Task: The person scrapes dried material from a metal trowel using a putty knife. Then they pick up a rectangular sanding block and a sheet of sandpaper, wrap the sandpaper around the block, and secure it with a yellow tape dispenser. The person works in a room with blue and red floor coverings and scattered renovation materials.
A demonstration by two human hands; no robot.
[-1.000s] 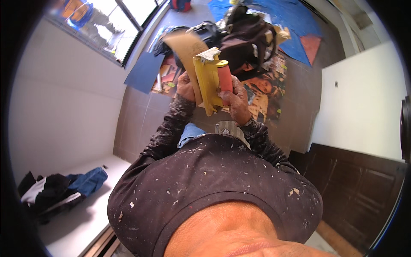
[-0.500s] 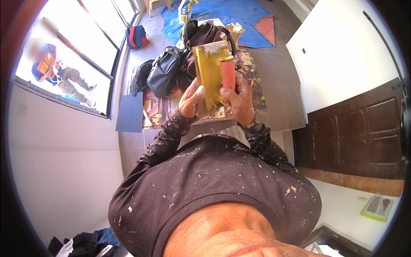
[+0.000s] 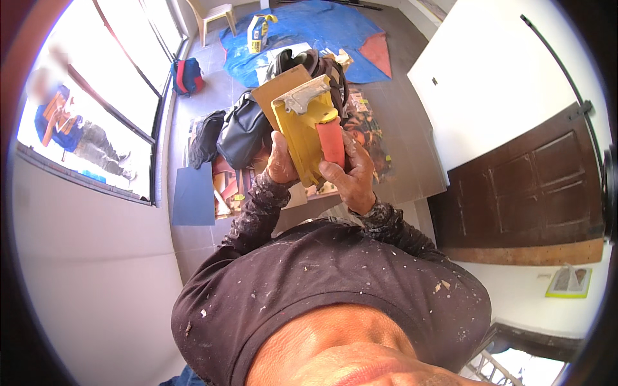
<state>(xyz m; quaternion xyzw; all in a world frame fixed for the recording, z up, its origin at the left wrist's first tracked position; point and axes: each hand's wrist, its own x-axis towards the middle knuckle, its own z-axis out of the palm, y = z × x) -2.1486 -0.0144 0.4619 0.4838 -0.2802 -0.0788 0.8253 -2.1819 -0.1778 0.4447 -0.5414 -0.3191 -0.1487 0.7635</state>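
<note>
first, right hand [image 3: 355, 175]: is wrapping around the red handle [image 3: 331, 145], its thumb pressing near the lower end; the grip is looking closed.
left hand [image 3: 281, 161]: is bracing the other long side of the yellow tool [image 3: 299, 141], partly open, thumb pointing up; how firmly it is pinching, i cannot tell.
tool's place: is sitting between both hands, at ten o'clock from the right one and one o'clock from the left.
tool's lie: the long axis is running from eleven to five o'clock, the handle nearly from twelve to six.
brown sheet [image 3: 273, 90]: is jutting past the tool's upper left edge, lying at twelve o'clock from the left hand, which is resting nearer to it than the right.
grey crust [image 3: 306, 95]: is clinging to the tool's upper end.
hidden behind the tool: the left fingers are disappearing there and the underside is facing away, so how the sheet is being held is not showing.
floor around: a black bag [image 3: 244, 132] is slumping at nine o'clock from the tool, a blue board [image 3: 193, 196] is lying at eight, and a dark backpack [image 3: 338, 78] is peeking out at one, partly covered.
farther off: a blue tarp [image 3: 235, 58] is spreading at eleven, with a chair [image 3: 212, 13] standing beyond, cut off by the top edge.
beyond the window: a person [image 3: 67, 122] is showing at nine, washed out by glare.
</note>
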